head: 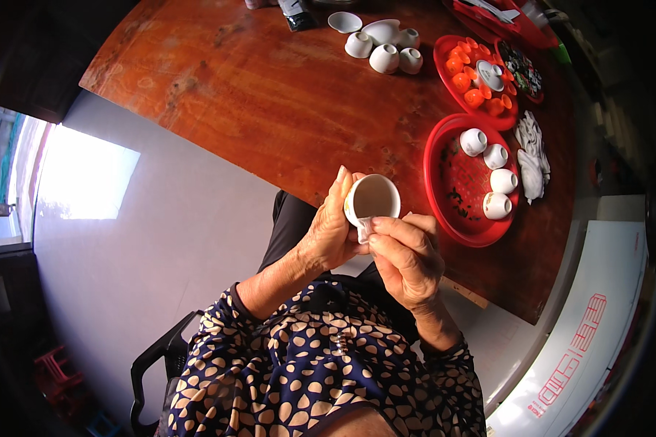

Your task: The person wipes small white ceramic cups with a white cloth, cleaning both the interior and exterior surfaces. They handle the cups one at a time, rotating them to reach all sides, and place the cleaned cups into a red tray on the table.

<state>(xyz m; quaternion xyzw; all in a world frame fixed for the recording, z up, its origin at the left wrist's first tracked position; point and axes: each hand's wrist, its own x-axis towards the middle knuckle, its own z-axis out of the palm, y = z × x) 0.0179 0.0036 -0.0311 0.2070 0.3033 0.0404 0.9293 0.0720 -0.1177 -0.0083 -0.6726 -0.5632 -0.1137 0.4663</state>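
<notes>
My left hand (331,221) grips a white ceramic teacup (376,195) from its left side, with the mouth tilted up toward me. A yellowish pattern shows on the cup's outer wall. My right hand (407,254) pinches a small white cloth (364,229) between thumb and fingers, pressing it on the cup's near rim. Both hands are over the near edge of the wooden table (240,120). To their right stands a round red plastic tray (434,180), where several white teacups (503,180) rest upside down along the right side. Dark leaf-like marks show on the tray floor.
Behind is another red tray (443,52) with small orange cups (461,82) and a white lid (490,75). A crumpled white cloth (532,158) lies right of the trays. More white cups (384,58) stand at the table's far side. A black chair arm (147,349) is at my left.
</notes>
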